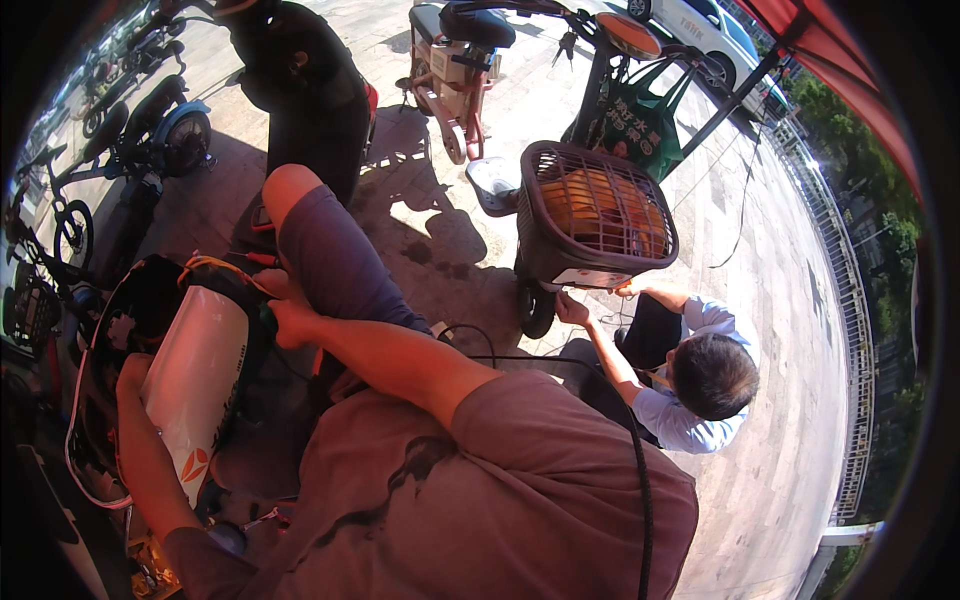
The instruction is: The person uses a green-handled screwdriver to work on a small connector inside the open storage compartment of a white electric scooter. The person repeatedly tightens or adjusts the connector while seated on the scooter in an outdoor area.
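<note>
On the left, a scooter's white body panel (pixel 205 375) leans at a slant beside a dark, hollow-looking housing (pixel 150 290). My left hand (pixel 134 374) reaches to the panel's left edge, its fingers mostly hidden in the shadow there. Across the panel, my right hand (pixel 288 305) is closed by its upper right end, next to my bent knee. What its curled fingers hold, if anything, does not show clearly. Orange wires (pixel 215 262) loop over the panel's top end. A thin red-handled tool (pixel 262 259) appears just above my right hand.
A person (pixel 700 385) in a light shirt crouches at right, hands at the front of a scooter with a basket (pixel 600 215). A green bag (pixel 640 125) hangs there. A black cable (pixel 640 480) crosses my shoulder. Parked bikes (pixel 165 130) stand at far left.
</note>
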The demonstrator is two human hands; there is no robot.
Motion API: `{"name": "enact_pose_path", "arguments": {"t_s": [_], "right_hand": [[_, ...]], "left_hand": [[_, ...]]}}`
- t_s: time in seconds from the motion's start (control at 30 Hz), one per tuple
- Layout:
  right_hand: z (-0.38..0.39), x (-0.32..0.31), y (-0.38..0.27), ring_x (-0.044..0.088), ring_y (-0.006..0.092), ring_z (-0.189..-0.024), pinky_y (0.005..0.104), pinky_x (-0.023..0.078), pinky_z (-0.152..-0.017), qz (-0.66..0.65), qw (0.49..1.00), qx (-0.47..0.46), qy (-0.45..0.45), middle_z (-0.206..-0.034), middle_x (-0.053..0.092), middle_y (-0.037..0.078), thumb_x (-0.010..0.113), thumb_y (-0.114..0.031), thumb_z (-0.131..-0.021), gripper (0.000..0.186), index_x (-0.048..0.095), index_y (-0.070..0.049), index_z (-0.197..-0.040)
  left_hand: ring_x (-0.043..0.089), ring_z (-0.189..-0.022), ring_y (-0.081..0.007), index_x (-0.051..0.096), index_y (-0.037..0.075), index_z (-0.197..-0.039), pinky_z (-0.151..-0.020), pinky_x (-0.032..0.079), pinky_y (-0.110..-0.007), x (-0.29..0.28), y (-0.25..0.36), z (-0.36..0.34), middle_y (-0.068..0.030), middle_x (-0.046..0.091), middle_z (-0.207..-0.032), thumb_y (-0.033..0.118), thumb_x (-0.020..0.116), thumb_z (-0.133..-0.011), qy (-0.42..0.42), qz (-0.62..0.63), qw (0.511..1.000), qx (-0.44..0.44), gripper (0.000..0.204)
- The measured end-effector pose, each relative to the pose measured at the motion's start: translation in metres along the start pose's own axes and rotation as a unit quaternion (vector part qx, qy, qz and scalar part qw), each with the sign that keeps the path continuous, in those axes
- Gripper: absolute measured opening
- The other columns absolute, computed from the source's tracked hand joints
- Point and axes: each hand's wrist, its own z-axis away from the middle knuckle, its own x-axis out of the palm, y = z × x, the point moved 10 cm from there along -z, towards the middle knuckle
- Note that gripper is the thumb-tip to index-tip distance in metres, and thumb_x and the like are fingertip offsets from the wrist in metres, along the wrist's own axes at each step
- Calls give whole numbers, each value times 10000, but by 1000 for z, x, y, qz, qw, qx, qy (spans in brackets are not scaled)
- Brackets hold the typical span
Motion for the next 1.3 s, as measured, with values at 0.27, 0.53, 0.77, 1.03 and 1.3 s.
{"name": "enact_pose_path", "arguments": {"t_s": [0.27, 0.53, 0.77, 1.03, 1.3], "right_hand": [[9, 4, 27, 685, 391, -1069, 419, 542, -924, 34, 999, 14, -7, -1045, 716, 219, 727, -86, -688, 431, 643, -33, -1108], [8, 5, 11, 664, 434, -1092, 475, 550, -900, 26, 999, -12, -27, -1105, 690, 286, 656, -82, -729, 542, 578, 21, -1255], [6, 0, 18, 658, 414, -1128, 447, 536, -943, -25, 999, 21, 6, -1105, 702, 265, 707, -72, -700, 491, 613, -9, -1177], [8, 5, 9, 654, 438, -1093, 473, 528, -915, -60, 998, -3, 18, -1076, 701, 269, 686, -51, -702, 430, 618, -12, -1125], [9, -49, -6, 592, 435, -1100, 479, 481, -917, -120, 945, -83, 293, -1071, 632, 219, 660, -11, -701, 284, 581, -20, -973]], "left_hand": [[681, -721, -183, 749, -55, -929, -703, 545, -382, 23, 74, 23, -213, 738, -820, 155, 655, -826, 56, -122, 980, 145, 252], [648, -696, -164, 744, -77, -899, -671, 532, -376, 6, 66, 35, -156, 728, -753, 133, 659, -827, 38, 48, 998, 3, 238], [627, -671, -165, 744, -79, -866, -640, 516, -386, 10, 67, 39, -113, 721, -738, 127, 650, -849, 59, 79, 995, 5, 227], [650, -696, -167, 763, -63, -911, -660, 526, -362, 20, 65, 40, -116, 740, -786, 132, 640, -871, 44, 91, 994, 39, 234], [681, -749, -174, 766, -54, -983, -699, 534, -340, 36, 76, 37, -114, 750, -838, 148, 645, -882, 16, 138, 990, 31, 257]]}}
